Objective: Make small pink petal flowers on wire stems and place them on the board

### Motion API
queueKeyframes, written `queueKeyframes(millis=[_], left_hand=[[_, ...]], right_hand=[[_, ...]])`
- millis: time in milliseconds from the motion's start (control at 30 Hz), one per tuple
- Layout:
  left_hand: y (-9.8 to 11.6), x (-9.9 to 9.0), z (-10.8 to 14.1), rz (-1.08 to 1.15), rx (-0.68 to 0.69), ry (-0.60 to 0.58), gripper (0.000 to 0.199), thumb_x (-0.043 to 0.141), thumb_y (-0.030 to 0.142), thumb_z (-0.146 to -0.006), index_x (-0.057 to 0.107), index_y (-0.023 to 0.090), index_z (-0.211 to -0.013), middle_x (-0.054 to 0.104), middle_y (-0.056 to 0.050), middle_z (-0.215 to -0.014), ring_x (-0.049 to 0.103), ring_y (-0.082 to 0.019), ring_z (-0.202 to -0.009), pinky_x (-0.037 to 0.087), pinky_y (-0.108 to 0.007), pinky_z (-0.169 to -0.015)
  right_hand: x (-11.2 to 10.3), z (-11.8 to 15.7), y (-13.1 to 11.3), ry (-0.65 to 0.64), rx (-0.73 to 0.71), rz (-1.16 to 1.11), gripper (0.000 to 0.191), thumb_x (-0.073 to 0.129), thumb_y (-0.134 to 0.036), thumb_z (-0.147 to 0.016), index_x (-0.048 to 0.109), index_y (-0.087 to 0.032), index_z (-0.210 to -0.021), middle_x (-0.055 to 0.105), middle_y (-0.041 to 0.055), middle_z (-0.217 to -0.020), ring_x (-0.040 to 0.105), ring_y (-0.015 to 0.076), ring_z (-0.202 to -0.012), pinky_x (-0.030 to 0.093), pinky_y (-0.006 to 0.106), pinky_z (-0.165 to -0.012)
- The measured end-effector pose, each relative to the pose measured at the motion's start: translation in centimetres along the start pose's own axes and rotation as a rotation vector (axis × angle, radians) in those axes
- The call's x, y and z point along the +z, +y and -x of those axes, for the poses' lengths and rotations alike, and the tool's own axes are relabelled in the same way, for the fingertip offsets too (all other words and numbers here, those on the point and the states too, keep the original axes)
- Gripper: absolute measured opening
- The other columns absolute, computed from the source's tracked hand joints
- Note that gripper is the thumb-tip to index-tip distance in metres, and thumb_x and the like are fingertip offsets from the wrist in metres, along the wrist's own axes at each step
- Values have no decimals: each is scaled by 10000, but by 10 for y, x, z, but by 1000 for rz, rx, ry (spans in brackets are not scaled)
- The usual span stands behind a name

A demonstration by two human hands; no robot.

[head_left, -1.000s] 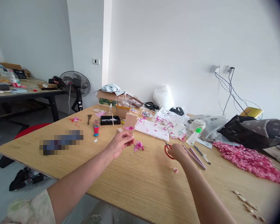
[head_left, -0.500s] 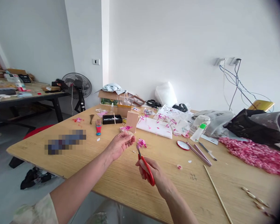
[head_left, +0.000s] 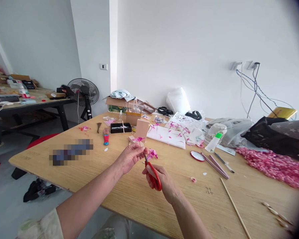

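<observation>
Between the pinched fingers of my left hand (head_left: 130, 157) is a pink flower (head_left: 140, 139) on a thin stem, its petals showing above the fingertips. My right hand (head_left: 161, 181) grips red-handled scissors (head_left: 154, 176). The blades point up and away from me, with their tips right by the left fingertips; whether they touch the stem I cannot make out. More pink petals or flowers (head_left: 152, 154) lie on the table just behind the scissors. A wooden block stand (head_left: 142, 128) is beyond my left hand.
Pink flowers (head_left: 181, 128) are spread over a white pad (head_left: 161, 139). Around them are a black tray (head_left: 121, 128), a red-rimmed round mirror (head_left: 197, 156), pink tweezers (head_left: 215, 166), a clear bottle (head_left: 213, 142), a thin stick (head_left: 234, 205) and a heap of pink material (head_left: 274, 167).
The scissors in my right hand have moved up and slightly left, bringing the blade tips to my left fingertips. My left hand keeps its pinch and has shifted only slightly.
</observation>
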State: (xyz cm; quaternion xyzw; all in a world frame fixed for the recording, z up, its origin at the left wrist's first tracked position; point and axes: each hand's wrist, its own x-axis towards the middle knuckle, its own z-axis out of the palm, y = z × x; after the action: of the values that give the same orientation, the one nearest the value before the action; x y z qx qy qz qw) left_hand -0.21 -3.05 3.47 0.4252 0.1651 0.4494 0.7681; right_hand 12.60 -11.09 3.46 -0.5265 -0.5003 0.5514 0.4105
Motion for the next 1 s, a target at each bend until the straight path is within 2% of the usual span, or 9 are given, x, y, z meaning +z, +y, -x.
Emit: queueKeyframes(millis=[267,500,700,1000], left_hand=[[-2,-4,-2,-11,4,12,185,674,187,-639,506,140,-575,642,-31,-772,588,-134,-767,383,-261,-758],[-5,-1,-2,17,-29,13,186,676,161,-635,496,145,-588,656,-41,-787,599,-137,-782,384,-261,-778],[-6,1,0,66,-55,15,166,675,156,-634,509,153,-629,661,-45,-811,601,-150,-824,376,-281,-820],[-6,7,1,97,-54,20,168,676,131,-631,510,151,-618,663,-40,-787,604,-159,-837,373,-292,-843]], right_hand=[[-1,4,8,43,-13,-82,341,515,-458,-685,496,-142,-559,376,-72,-325,293,36,-286,162,194,-344],[-6,8,13,8,-24,-97,369,512,-492,-694,513,-136,-594,396,-64,-340,296,38,-297,161,200,-360],[-6,8,13,-26,-46,-148,400,477,-518,-727,533,-123,-708,443,-45,-434,388,59,-384,241,198,-404],[-4,3,13,-55,-54,-167,406,458,-521,-745,530,-122,-720,456,-44,-419,370,54,-359,208,197,-386]])
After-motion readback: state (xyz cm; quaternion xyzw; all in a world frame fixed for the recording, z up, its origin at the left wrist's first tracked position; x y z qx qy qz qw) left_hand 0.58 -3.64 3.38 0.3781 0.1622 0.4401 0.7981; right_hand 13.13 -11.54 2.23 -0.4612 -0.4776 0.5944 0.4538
